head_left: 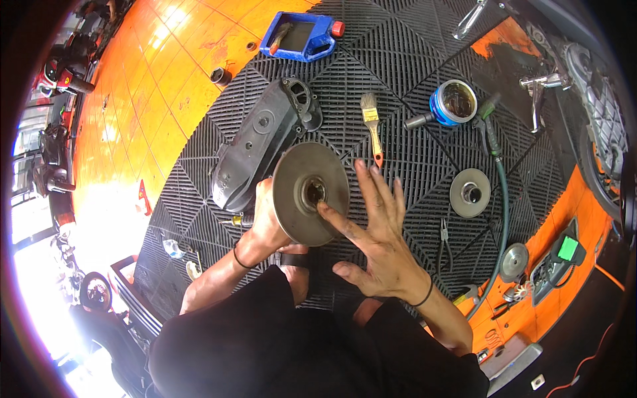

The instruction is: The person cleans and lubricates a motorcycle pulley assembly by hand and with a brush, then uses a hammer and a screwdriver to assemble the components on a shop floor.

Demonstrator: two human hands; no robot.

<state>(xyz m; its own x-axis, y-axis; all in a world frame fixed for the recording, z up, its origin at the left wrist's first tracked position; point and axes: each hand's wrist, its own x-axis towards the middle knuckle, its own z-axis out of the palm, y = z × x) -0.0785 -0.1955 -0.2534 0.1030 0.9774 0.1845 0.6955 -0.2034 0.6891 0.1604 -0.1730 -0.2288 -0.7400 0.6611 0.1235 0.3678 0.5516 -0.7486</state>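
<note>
My left hand (266,215) grips a round grey metal pulley disc (292,199) from behind, so most of its fingers are hidden. The disc faces up toward me, with dark grease inside its central hub hole. At that hole rests the index fingertip of my right hand (381,251); its other fingers are spread and hold nothing. Just beyond the disc, a black engine cover (255,142) lies on the mat. A paint brush (373,126) with a yellow handle lies past my right fingers. To the right sits a second, smaller pulley disc (458,192).
Black slatted matting (411,79) covers the orange floor. A blue cut-open jug (315,56) and a blue-and-white grease tub (443,109) stand far off. A green hose (502,199) runs down the right, near pliers (444,245). A motorcycle wheel (594,159) edges the right side.
</note>
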